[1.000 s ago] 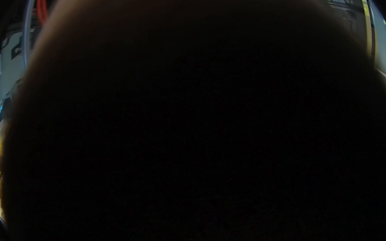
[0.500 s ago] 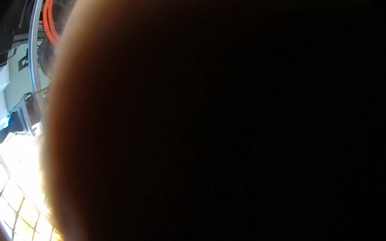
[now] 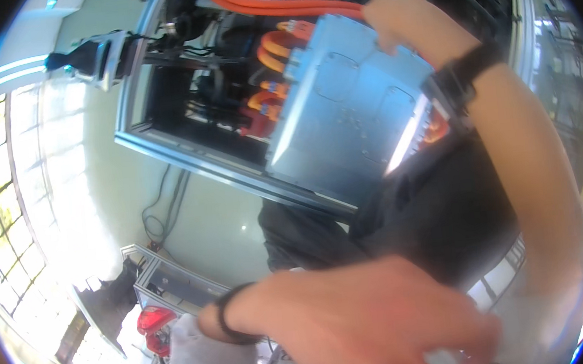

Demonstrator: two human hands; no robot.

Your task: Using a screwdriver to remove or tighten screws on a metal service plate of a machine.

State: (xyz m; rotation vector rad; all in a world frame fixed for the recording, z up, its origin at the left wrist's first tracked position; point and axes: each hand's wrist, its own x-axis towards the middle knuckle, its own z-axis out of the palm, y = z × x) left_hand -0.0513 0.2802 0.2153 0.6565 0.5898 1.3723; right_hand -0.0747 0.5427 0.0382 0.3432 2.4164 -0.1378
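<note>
My right hand [image 3: 397, 23] reaches to the far edge of a silver metal box [image 3: 347, 99], its fingers closed around thick orange cables [image 3: 274, 5]. A black watch [image 3: 452, 89] is on that wrist. Close to the camera, low in the view, is my left hand [image 3: 381, 314], with a black band [image 3: 229, 318] at the wrist. Motion smears its fingers, and I cannot tell whether anything is in them. Orange connectors [image 3: 269, 100] with short looped cables line the left side of the box.
A metal frame [image 3: 198, 164] surrounds the box and dark wiring. My dark trouser legs [image 3: 414, 219] are against its near side. At lower left stand a small metal-framed cart [image 3: 182, 280] and a red object [image 3: 156, 321]. Bright gridded windows [image 3: 0, 217] are at far left.
Something dark and very close covered most of the view; it is gone now. The box, cables and both hands show. The windows and left-hand equipment sit farther right and higher.
</note>
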